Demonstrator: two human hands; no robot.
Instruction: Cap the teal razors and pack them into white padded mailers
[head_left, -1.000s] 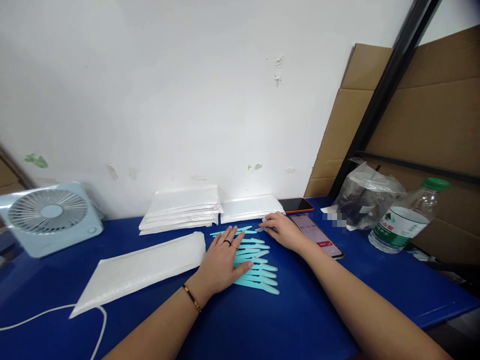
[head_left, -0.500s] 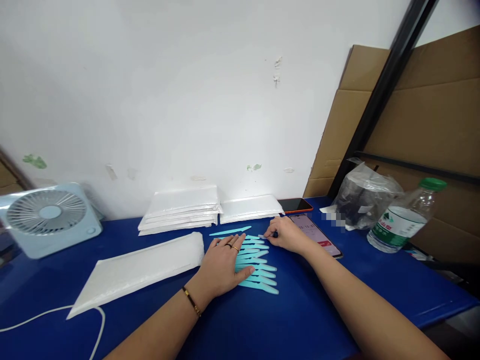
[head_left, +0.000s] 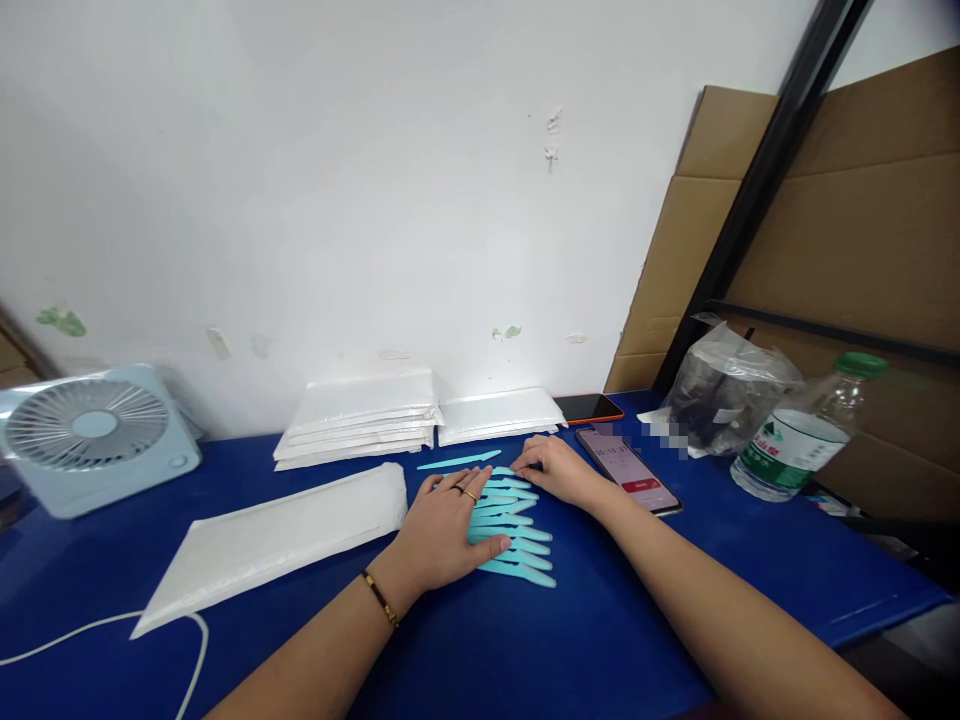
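Observation:
Several teal eyebrow razors (head_left: pixel 525 533) lie side by side in a row on the table, their pale tips pointing right. My left hand (head_left: pixel 444 530) rests flat across them, fingers stretched out and thumb apart, covering their left ends. At the far end of the row, my right hand (head_left: pixel 553 468) pinches the right tip of a razor (head_left: pixel 501 470). Its fingers hide the exact grip and any cap there. One more teal razor (head_left: pixel 459 460) lies apart, just beyond my left fingertips.
A white padded envelope (head_left: pixel 285 540) lies left, with stacked envelopes (head_left: pixel 360 415) and more envelopes (head_left: pixel 499 412) behind. Phones (head_left: pixel 630 470) (head_left: pixel 589 408), a water bottle (head_left: pixel 791 440) and a plastic-wrapped item (head_left: pixel 724 390) are right. A fan (head_left: pixel 97 430) and white cable (head_left: pixel 206 640) are left.
My right hand has shifted slightly left, its fingertips closing in on the far razor's tip. A small clear piece seen at those fingertips is now hidden. My left hand stays on the razors.

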